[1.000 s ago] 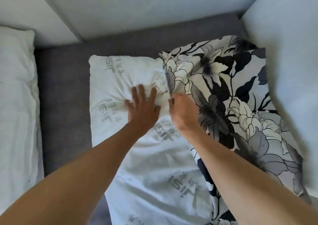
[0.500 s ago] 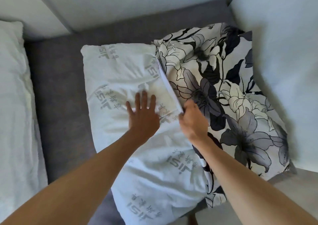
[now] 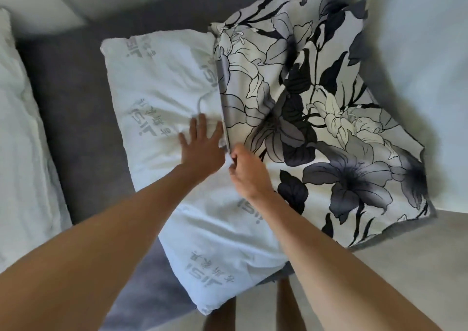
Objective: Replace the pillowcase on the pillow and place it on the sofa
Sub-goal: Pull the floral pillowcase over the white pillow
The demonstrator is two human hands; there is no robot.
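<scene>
A white pillow (image 3: 162, 82) with grey printed lettering lies on the grey sofa seat (image 3: 76, 98). A black, grey and cream floral pillowcase (image 3: 316, 118) covers its right half, the open edge running down the pillow's middle. My left hand (image 3: 202, 148) presses flat on the bare pillow just left of that edge, fingers spread. My right hand (image 3: 247, 171) pinches the pillowcase edge near its lower end.
A second white pillow (image 3: 22, 153) lies at the left on the sofa. Pale sofa back cushions (image 3: 417, 52) rise behind and to the right. The pale floor (image 3: 405, 267) and my legs show at the bottom.
The pillowcase edge has been pulled leftward and lies straighter over more of the pillow. My right hand has come lower along the edge; my left hand stays pressed on the pillow.
</scene>
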